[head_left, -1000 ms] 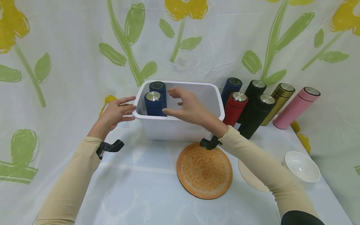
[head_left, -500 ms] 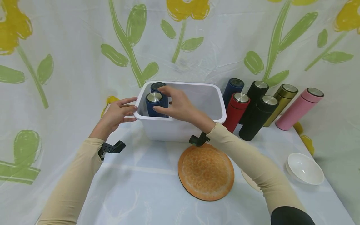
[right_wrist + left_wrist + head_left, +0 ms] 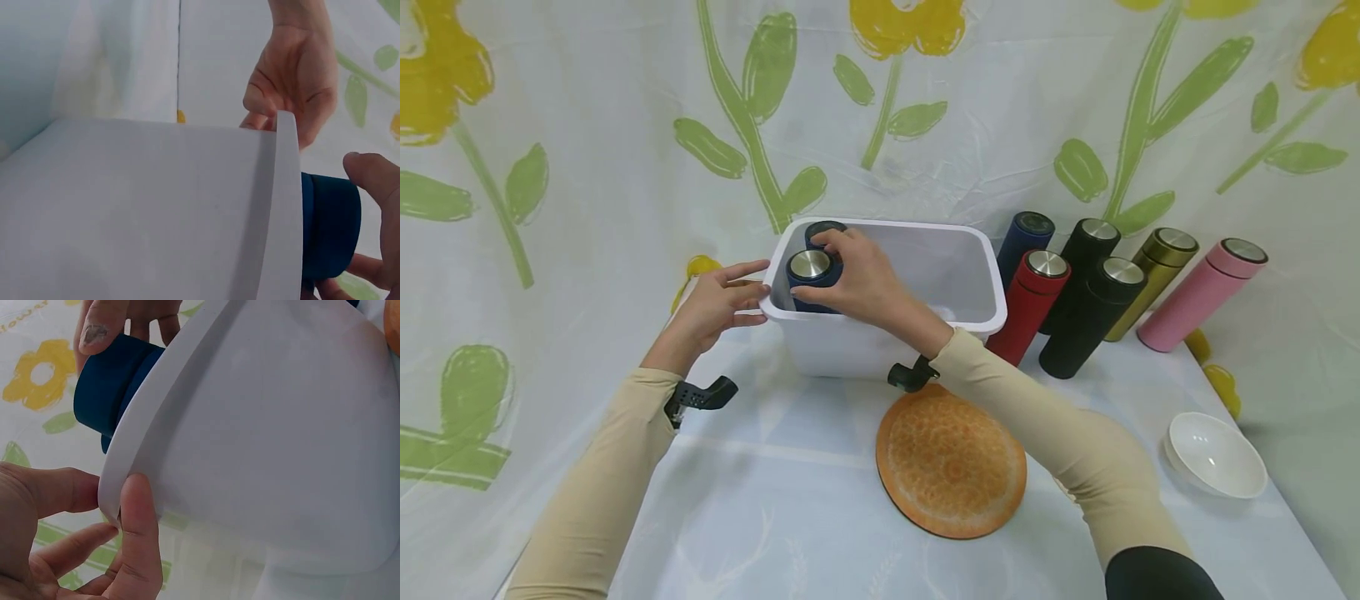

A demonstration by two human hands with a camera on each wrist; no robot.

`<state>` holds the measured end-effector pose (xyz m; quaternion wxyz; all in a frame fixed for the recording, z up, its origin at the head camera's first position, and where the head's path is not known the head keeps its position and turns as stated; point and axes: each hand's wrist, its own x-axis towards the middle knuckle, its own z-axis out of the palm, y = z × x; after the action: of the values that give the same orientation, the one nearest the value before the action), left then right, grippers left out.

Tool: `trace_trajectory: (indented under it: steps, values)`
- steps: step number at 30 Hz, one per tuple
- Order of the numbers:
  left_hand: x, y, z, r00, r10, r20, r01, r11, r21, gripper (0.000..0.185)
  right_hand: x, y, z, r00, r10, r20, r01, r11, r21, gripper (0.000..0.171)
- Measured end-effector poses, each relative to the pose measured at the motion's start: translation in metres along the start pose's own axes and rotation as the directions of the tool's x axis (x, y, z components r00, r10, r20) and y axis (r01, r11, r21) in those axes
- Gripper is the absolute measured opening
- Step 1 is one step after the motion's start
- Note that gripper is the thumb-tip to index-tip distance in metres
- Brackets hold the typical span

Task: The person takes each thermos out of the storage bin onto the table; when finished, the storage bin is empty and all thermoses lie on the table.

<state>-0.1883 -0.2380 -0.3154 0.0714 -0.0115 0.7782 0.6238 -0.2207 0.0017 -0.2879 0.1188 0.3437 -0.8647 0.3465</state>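
Note:
A white plastic bin (image 3: pixel 992 321) stands at the middle of the table. Two navy flasks stand in its left corner. My right hand (image 3: pixel 811 271) reaches over the bin, and its fingers and thumb curl round the capped top of the front navy flask (image 3: pixel 808 262) (image 3: pixel 112 387) (image 3: pixel 328 225). The rear navy flask (image 3: pixel 820 227) is mostly hidden behind those fingers. My left hand (image 3: pixel 722 300) (image 3: pixel 125 506) (image 3: pixel 294 94) rests on the outside of the bin's left rim, thumb and fingers fairly straight and spread.
Right of the bin stand a navy flask (image 3: pixel 1026 237), a red one (image 3: pixel 1033 292), two black ones (image 3: pixel 1097 308), a gold one (image 3: pixel 1157 267) and a pink one (image 3: pixel 1202 292). An orange round mat (image 3: pixel 951 458) lies in front. A white bowl (image 3: pixel 1217 454) sits near the right edge.
My right hand has moved left and down from above the bin onto the front navy flask and closed round its top. My left hand has stayed at the rim.

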Motion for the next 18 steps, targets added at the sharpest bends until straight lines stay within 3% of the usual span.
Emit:
trace_trajectory:
  steps: [11, 18]
  values:
    - [0.0008, -0.0005, -0.0001, 1.000, 0.010, 0.007, -0.010, 1.000, -0.023, 0.054, 0.0035, -0.0099, 0.0106, 0.998, 0.046, 0.036, -0.043, 0.996, -0.074, 0.061]
    - [-0.0001, -0.0006, -0.0002, 1.000, 0.003, -0.006, -0.003, 1.000, -0.019, 0.055, 0.0006, -0.0032, 0.0106, 0.989, 0.063, 0.131, -0.067, 0.998, 0.022, 0.071]
